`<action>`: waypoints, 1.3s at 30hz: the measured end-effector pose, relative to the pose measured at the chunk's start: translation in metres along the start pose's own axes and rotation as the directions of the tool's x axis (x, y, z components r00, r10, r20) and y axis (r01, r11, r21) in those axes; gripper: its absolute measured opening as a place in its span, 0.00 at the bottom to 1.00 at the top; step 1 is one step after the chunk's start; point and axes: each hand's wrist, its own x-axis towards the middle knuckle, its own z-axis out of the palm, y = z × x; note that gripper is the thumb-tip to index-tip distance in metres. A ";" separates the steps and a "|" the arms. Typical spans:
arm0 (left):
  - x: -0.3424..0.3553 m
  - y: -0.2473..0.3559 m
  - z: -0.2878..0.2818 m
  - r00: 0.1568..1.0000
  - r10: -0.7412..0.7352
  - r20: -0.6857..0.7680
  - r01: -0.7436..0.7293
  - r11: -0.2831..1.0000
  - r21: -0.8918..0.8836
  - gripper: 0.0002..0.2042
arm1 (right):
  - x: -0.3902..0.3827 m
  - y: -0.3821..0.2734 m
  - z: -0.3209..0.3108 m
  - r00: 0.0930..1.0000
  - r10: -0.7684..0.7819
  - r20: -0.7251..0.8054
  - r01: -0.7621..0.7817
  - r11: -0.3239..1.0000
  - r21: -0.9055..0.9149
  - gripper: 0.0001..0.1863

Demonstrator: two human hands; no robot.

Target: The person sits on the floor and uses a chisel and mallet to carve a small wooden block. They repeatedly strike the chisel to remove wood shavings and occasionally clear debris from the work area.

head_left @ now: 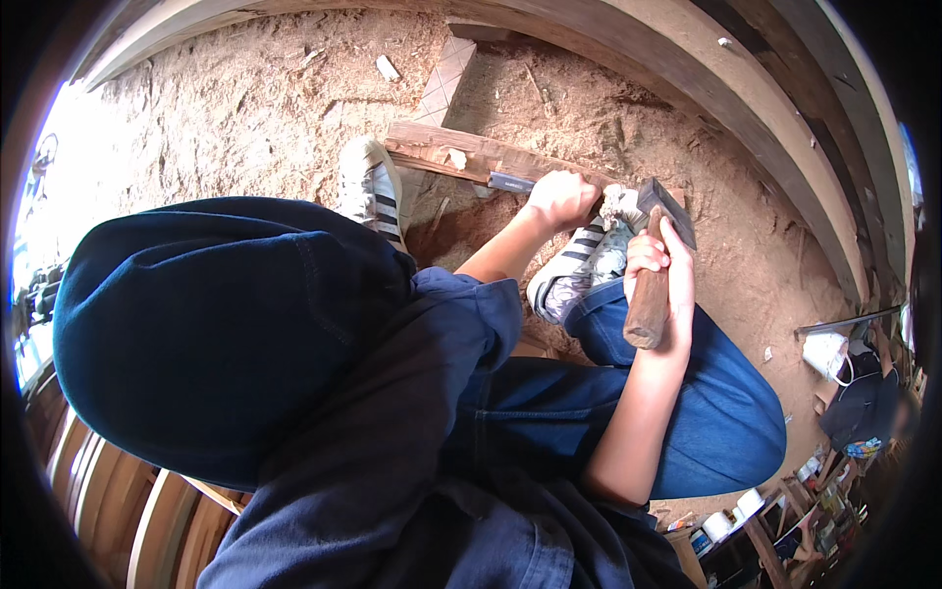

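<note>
My left hand (pixel 564 201) is closed round a chisel, whose grey blade (pixel 505 183) points left along a reddish wooden plank (pixel 432 147) lying across a tiled strip (pixel 442 83). In my right hand (pixel 672 270) is a hammer, gripped by its wooden handle (pixel 646 309), with the dark metal head (pixel 667 201) raised just right of my left hand. Pale, ragged material (pixel 616 201) lies between the hands near the plank's end; I cannot make out what it is. My striped shoes (pixel 373 187) rest beside and below the plank.
Dirt ground with wood shavings (pixel 275 108) surrounds me. Curved timber beams (pixel 765 137) arch along the top and right. At the right edge are another person (pixel 854 402) and a white bucket (pixel 824 355). Cluttered containers (pixel 746 506) stand at lower right, stacked boards (pixel 157 520) at lower left.
</note>
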 end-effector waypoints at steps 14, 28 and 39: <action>0.007 0.004 -0.002 1.000 -0.009 0.003 0.009 1.000 -0.014 0.08 | -0.026 0.006 -0.022 0.997 0.061 -0.037 -0.067 0.979 -0.192 0.14; 0.005 0.002 -0.010 0.998 -0.053 0.014 0.054 0.993 -0.102 0.07 | 0.004 0.032 -0.029 0.992 -0.122 -0.027 0.095 0.876 -0.473 0.14; 0.007 -0.002 -0.016 0.997 -0.060 -0.054 0.056 0.995 -0.084 0.06 | 0.002 0.038 -0.020 0.976 -0.186 -0.116 0.108 0.869 -0.484 0.13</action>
